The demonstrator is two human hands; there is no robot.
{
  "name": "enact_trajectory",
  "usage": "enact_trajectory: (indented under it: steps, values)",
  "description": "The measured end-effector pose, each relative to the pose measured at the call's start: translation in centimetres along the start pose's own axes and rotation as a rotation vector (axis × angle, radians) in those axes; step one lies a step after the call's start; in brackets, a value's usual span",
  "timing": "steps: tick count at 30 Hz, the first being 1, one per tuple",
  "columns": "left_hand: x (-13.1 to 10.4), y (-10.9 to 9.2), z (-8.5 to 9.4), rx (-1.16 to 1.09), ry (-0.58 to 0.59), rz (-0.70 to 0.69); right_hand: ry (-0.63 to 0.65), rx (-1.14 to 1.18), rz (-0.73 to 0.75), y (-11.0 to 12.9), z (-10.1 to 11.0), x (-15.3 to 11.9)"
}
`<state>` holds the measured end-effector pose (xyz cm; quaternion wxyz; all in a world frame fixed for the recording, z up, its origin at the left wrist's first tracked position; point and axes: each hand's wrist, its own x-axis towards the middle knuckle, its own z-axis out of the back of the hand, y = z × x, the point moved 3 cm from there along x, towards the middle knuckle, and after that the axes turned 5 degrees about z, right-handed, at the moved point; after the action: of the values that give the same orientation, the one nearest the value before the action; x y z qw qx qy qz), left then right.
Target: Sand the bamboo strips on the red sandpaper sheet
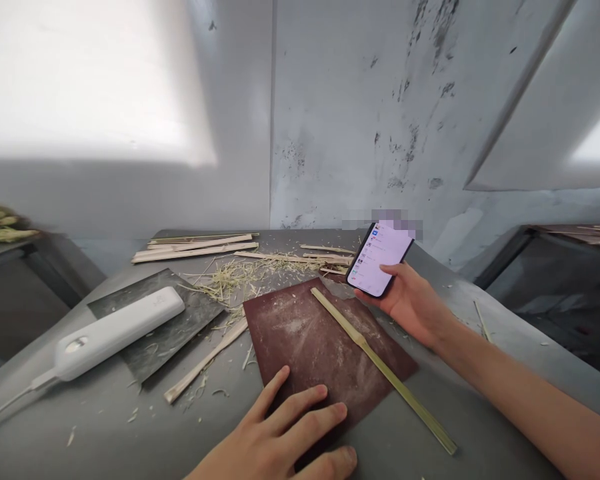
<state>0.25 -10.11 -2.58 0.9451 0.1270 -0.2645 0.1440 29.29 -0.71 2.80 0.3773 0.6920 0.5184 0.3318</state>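
Note:
My right hand (413, 300) holds a phone (380, 259) with a lit screen, thumb on the lower right of the screen. My left hand (290, 433) lies with fingers spread on the near edge of a dark red sheet (300, 333) that has pale dust on it. Across the right part of that sheet runs a green bamboo strip (361, 340) with a node in its middle, its near end reaching past the sheet onto the grey table (180, 440). Neither hand touches the strip.
On the left, a white device (120, 330) with a cable rests on a dark sheet (165, 353). Beside it lies a pale bamboo piece (205, 363). Shavings (230, 280) and several strips (195, 251) lie at the back, before a stained wall (340, 120). Dark side tables flank the table.

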Motion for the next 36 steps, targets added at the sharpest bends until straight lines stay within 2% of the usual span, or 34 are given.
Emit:
enact_trajectory:
  steps: [5,18,26,32,36]
  values:
    - [0.1,-0.1,0.0,-0.026,0.011,0.005,-0.02,0.029,0.006,0.6,-0.6,-0.2]
    - [-0.3,-0.1,-0.5,-0.016,0.001,0.003,-0.061,0.059,-0.008,0.7,-0.1,0.2]
    - [-0.3,0.0,-0.5,-0.016,-0.003,0.002,-0.037,0.042,-0.008,0.7,-0.1,0.2]
    - [-0.1,-0.1,-0.3,-0.011,0.01,0.0,0.03,-0.015,0.01,0.5,-0.6,-0.3]
    - [0.5,-0.1,0.7,-0.011,0.01,-0.007,0.063,-0.045,0.013,0.3,-0.9,-0.8]
